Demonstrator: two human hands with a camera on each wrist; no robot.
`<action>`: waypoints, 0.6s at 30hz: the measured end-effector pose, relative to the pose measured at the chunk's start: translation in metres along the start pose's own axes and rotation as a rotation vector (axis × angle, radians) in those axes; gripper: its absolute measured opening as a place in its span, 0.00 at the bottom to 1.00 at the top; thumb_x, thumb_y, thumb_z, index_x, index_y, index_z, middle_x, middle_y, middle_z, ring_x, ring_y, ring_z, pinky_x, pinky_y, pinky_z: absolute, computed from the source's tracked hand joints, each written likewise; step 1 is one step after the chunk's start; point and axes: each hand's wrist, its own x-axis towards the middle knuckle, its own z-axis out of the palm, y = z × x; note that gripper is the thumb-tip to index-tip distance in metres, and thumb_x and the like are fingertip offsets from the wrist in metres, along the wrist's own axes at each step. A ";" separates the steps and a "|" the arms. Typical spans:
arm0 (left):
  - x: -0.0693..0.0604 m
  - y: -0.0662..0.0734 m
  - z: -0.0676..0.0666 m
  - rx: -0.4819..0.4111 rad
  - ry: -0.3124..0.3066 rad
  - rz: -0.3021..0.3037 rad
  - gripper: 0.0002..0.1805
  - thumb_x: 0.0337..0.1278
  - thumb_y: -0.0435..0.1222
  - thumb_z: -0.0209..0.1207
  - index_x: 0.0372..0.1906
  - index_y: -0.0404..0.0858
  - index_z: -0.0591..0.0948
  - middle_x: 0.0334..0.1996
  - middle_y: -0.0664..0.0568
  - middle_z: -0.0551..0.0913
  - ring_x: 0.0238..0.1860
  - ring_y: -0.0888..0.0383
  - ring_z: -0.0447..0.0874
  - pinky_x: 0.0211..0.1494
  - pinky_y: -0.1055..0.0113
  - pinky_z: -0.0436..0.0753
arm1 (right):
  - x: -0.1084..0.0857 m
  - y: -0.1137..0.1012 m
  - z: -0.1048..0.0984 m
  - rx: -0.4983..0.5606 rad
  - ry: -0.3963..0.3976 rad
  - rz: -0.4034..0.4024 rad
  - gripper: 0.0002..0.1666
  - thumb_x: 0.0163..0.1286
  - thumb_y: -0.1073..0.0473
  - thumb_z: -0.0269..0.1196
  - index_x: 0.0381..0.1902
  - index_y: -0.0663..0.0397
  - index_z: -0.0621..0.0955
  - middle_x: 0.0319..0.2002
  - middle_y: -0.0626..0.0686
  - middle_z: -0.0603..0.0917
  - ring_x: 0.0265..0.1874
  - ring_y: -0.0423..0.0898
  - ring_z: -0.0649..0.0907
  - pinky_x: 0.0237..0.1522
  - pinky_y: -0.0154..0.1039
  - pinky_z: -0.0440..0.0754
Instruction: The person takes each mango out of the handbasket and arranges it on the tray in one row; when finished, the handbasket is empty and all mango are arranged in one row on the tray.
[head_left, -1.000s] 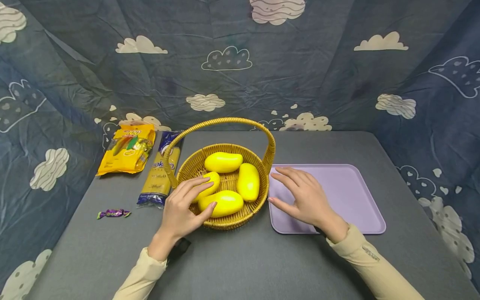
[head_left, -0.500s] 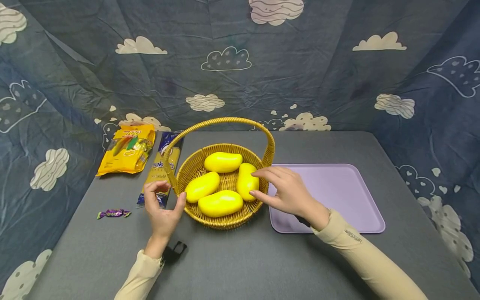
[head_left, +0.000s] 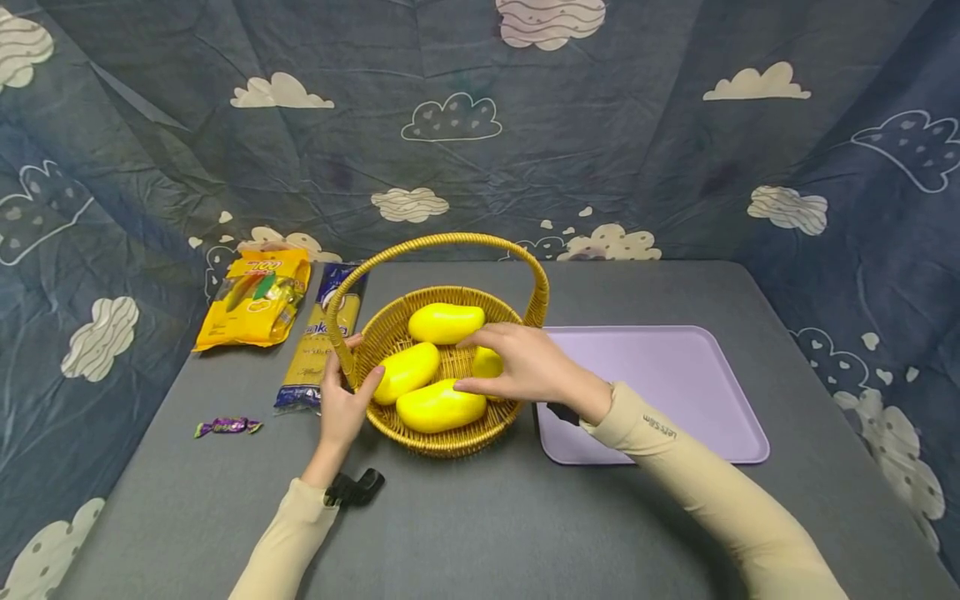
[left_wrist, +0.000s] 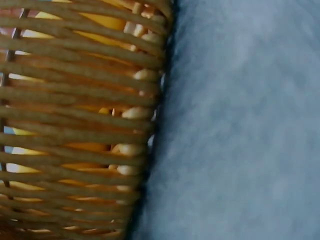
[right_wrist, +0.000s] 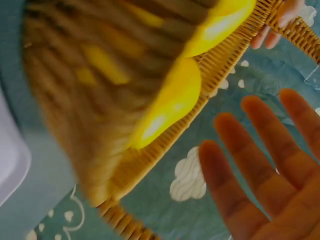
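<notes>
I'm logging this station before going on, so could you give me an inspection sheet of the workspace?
Surface: grey table; a lilac tray lies on it, right of the basket.
Job's things: upright handled basket holding four yellow fruits, the right one partly hidden by a hand.
Clutter: yellow bag, blue-ended packet and purple wrapped candy, all left of the basket.
Left hand: holds the basket's left rim by the handle.
Right hand: over the basket's right side, fingers extended; contact with fruit unclear.
Cables: nothing seen.
Surroundings: dark blue cloud-print cloth behind and at both sides.
</notes>
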 end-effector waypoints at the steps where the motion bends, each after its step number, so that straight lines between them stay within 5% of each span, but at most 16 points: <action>1: 0.001 -0.002 0.000 -0.009 0.002 -0.006 0.24 0.53 0.21 0.58 0.56 0.19 0.68 0.59 0.29 0.67 0.61 0.38 0.64 0.60 0.62 0.67 | 0.004 0.000 0.000 0.007 -0.034 0.006 0.35 0.58 0.31 0.62 0.52 0.48 0.81 0.49 0.47 0.82 0.50 0.43 0.78 0.49 0.41 0.76; 12: 0.001 -0.014 -0.002 -0.074 0.081 -0.130 0.11 0.62 0.24 0.54 0.45 0.18 0.69 0.60 0.31 0.68 0.61 0.44 0.65 0.54 0.74 0.69 | 0.034 0.002 0.007 0.044 -0.328 0.004 0.38 0.55 0.33 0.66 0.56 0.50 0.78 0.54 0.48 0.79 0.52 0.46 0.77 0.52 0.42 0.73; 18: 0.003 -0.038 -0.006 -0.108 0.095 -0.151 0.11 0.62 0.25 0.55 0.45 0.20 0.70 0.60 0.36 0.69 0.62 0.48 0.65 0.57 0.72 0.68 | 0.046 0.004 0.013 0.091 -0.450 -0.009 0.35 0.54 0.35 0.68 0.52 0.51 0.79 0.50 0.49 0.81 0.38 0.45 0.77 0.42 0.39 0.73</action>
